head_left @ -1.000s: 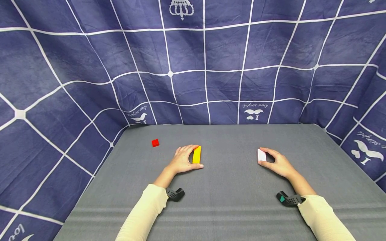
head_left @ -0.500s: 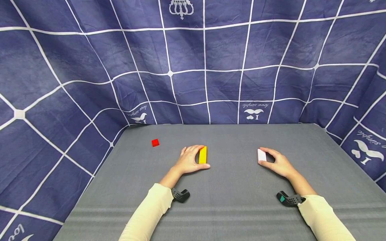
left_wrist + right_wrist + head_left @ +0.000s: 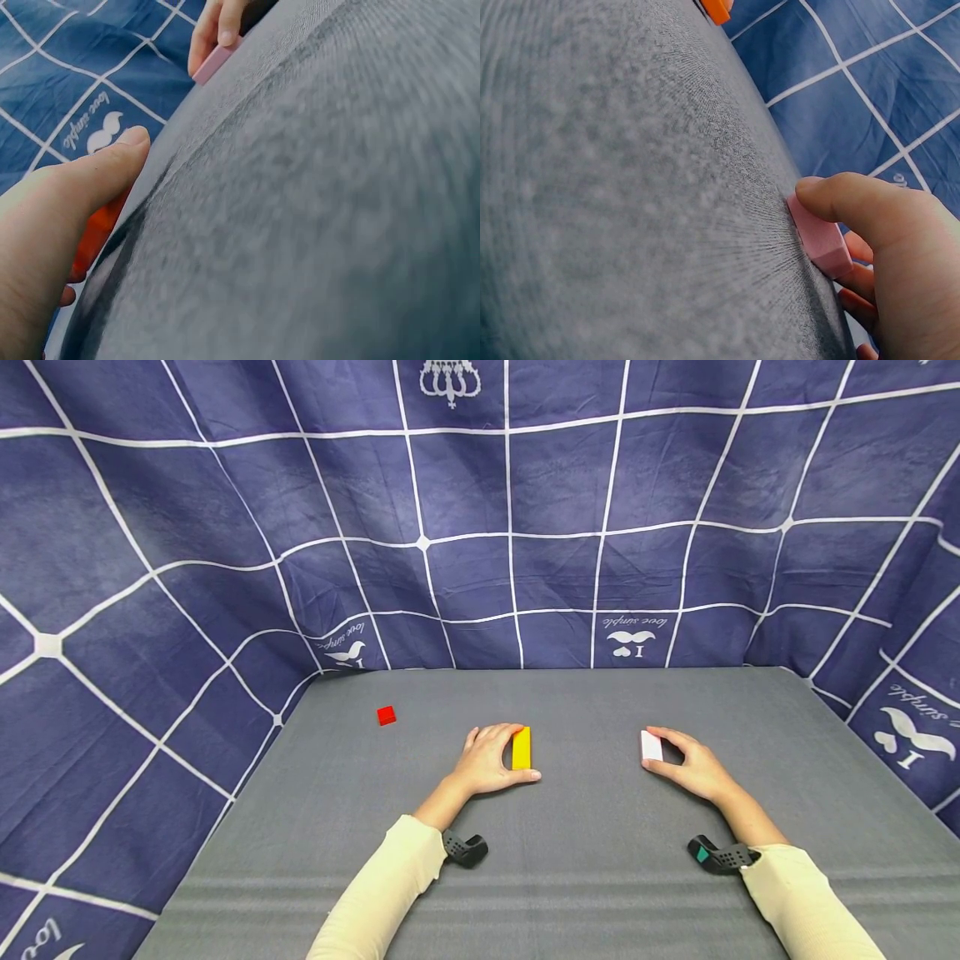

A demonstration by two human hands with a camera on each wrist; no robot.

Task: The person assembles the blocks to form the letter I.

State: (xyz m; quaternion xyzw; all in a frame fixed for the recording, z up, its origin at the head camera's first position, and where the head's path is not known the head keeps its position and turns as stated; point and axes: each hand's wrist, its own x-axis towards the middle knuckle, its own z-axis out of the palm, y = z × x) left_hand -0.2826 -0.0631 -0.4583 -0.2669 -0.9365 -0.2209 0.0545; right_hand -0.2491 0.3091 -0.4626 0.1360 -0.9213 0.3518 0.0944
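Where grey tabletop (image 3: 585,843) ends, cloth (image 3: 558,485) hangs.

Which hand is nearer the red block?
Left. The left hand, pinching the yellow block, is to the right of the red block; the right hand, pinching the white block, is much farther to the right.

The head view is bright and evenly lit; both wrist views are dimmer and bluer, the near table (image 3: 322,225) blurred.
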